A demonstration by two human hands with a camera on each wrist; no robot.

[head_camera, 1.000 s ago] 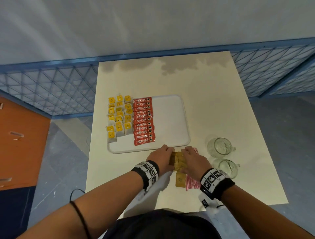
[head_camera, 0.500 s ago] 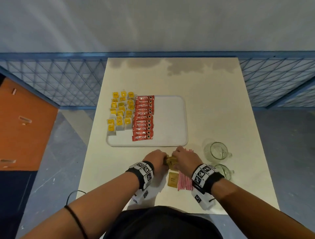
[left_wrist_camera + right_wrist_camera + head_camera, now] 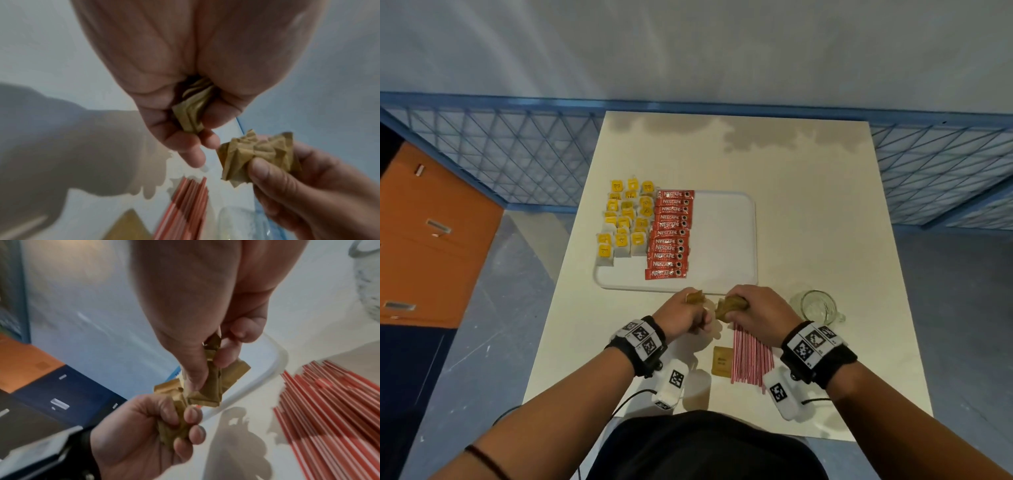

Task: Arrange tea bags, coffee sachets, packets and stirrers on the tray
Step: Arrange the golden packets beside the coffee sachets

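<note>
Both hands hover just in front of the white tray [image 3: 726,240], each gripping a bunch of brown packets. My left hand [image 3: 685,317] holds brown packets [image 3: 694,297] [image 3: 192,112] in curled fingers. My right hand [image 3: 753,310] pinches a second bunch of brown packets [image 3: 729,305] [image 3: 213,386]. On the tray lie rows of yellow tea bags [image 3: 625,222] at the left and red coffee sachets [image 3: 669,236] beside them. Red-and-white stirrers [image 3: 751,356] and one loose brown packet [image 3: 721,361] lie on the table under my right wrist.
Two glass mugs stand at the right of the table; one glass mug [image 3: 816,306] shows beside my right hand. The tray's right half is bare. A blue mesh fence [image 3: 517,150] runs behind the cream table [image 3: 808,205]. An orange cabinet [image 3: 424,240] stands at the left.
Both hands rose from the table with the brown packets and drew apart, splitting the bunch between them. One packet and the stirrers stay on the table.
</note>
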